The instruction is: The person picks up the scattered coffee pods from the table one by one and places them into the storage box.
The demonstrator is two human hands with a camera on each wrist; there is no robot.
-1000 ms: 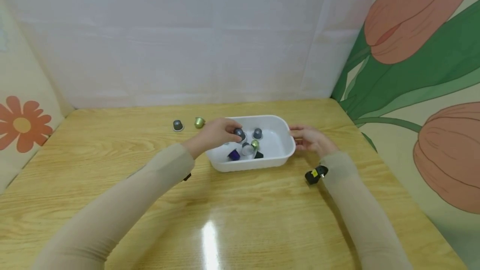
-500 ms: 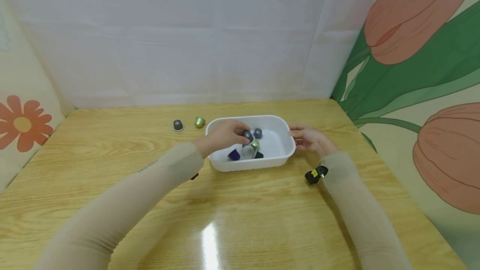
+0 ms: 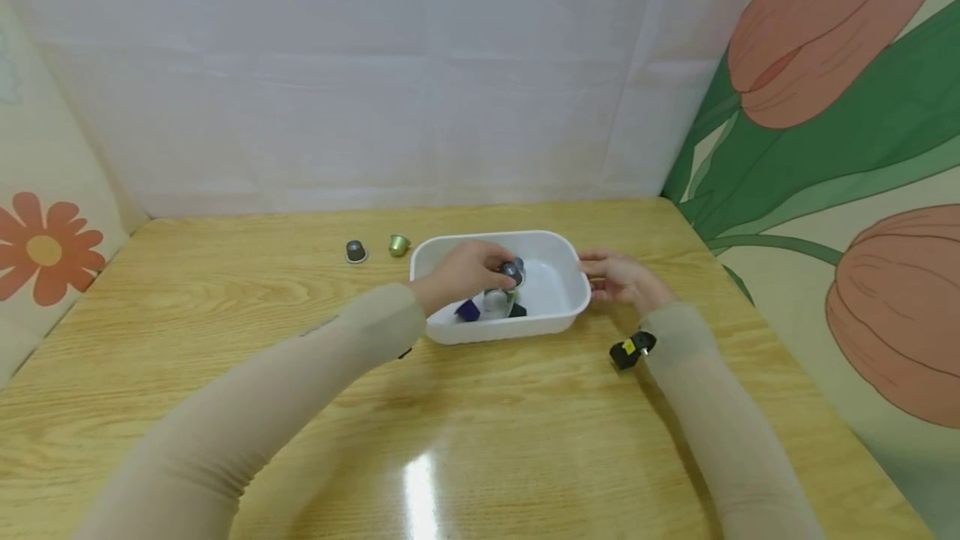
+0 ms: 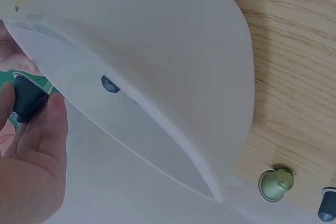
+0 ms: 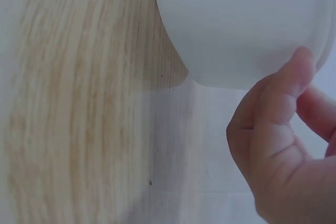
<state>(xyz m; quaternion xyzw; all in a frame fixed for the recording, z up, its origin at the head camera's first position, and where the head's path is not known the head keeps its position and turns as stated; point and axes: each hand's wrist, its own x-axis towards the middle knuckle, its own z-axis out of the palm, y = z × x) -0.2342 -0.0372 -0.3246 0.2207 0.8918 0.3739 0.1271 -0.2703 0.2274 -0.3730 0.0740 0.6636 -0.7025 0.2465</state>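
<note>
A white tub (image 3: 555,304) holds several coffee capsules on the table. Over its middle, my left hand (image 3: 467,269) pinches a dark coffee capsule (image 3: 512,272) between thumb and fingers. The left wrist view shows this capsule (image 4: 29,98) tilted in the fingertips. Below it, inside the tub, lie a purple capsule (image 3: 468,311), a clear cup-like piece (image 3: 495,301) and a black one (image 3: 518,310); others are partly hidden by the hand. At the tub's right end, my right hand (image 3: 621,277) touches the outside near the rim; in the right wrist view, its slightly bent fingers (image 5: 294,74) rest against the wall.
Left of the tub, on the wooden table (image 3: 315,423), stand a dark capsule (image 3: 356,251) and a green capsule (image 3: 399,245), the green one close to the rim. A white cloth (image 3: 390,90) hangs behind, with flower-printed panels (image 3: 840,107) on both sides.
My left hand has moved right over the tub, carrying the dark capsule from the left part to above the middle. The right hand and the tub stay in place.
</note>
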